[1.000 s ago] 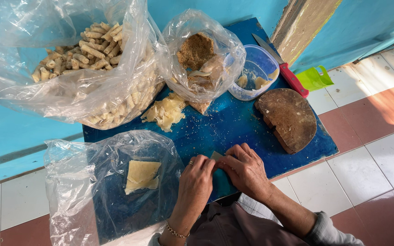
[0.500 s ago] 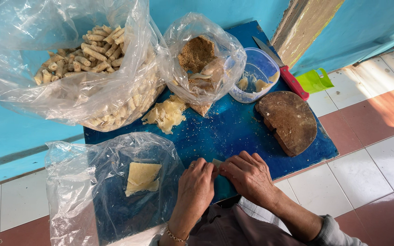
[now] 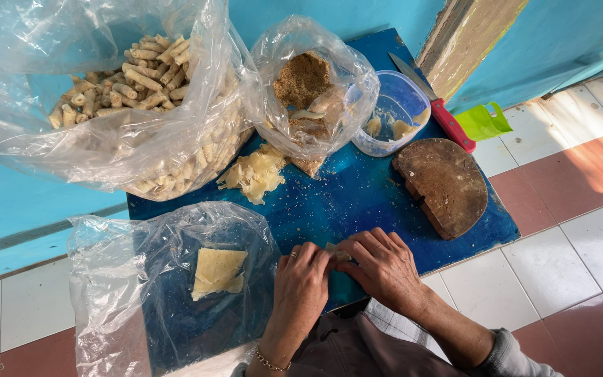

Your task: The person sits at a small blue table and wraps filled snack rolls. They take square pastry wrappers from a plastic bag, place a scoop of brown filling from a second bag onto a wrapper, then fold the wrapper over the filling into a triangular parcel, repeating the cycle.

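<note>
- Blue board [image 3: 357, 202] spans the work area; its 6 o'clock edge sits at the lap.
- Big bag of finished rolls [image 3: 134, 105] at 10 o'clock, kept off the rolling spot.
- Left hand [image 3: 301, 290] and right hand [image 3: 385, 269] meet at 6 o'clock, fingers curled onto a pale wrapper roll [image 3: 335, 253]; bare board just beyond.

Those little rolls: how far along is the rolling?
Done: a big clear bag holds many finished rolls. In hand: left hand and right hand pinch one small pale piece on the blue board. Left: pale square sheets and crumbly filling remain.
</note>
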Demonstrator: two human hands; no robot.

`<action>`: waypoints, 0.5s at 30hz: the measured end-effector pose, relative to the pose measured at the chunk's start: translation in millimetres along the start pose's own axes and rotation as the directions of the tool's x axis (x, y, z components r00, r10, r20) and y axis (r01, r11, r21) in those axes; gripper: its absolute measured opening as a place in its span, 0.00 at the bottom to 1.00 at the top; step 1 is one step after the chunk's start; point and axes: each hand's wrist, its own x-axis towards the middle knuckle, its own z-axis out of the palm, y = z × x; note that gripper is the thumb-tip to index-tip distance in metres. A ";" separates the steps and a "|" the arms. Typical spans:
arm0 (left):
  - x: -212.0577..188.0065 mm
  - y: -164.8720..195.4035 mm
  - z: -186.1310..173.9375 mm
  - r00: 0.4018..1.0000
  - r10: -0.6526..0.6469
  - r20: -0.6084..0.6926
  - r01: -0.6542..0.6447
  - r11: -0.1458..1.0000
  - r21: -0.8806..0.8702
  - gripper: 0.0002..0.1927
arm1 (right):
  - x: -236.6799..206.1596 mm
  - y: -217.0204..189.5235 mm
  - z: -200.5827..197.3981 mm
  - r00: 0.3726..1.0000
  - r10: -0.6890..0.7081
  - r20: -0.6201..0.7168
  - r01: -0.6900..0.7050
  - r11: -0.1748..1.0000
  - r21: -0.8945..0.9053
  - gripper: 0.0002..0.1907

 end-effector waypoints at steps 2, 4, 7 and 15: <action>1.4 -0.9 -0.3 1.000 0.008 0.001 -0.008 1.000 0.023 0.09 | 0.0 1.5 2.1 1.000 -0.010 0.021 0.009 1.000 0.008 0.13; 2.1 0.8 -2.6 1.000 0.012 -0.009 -0.011 0.999 0.047 0.09 | -0.5 3.5 2.9 0.999 -0.026 0.020 0.025 1.000 0.013 0.12; 2.2 4.1 -8.7 0.999 -0.031 -0.021 0.030 0.998 -0.048 0.10 | -0.5 6.3 2.9 0.998 -0.042 0.044 0.043 0.999 -0.008 0.09; -3.9 4.4 -10.7 0.996 0.012 -0.091 -0.011 1.000 0.015 0.08 | 1.1 1.9 0.4 0.998 -0.030 0.050 0.034 0.997 -0.073 0.12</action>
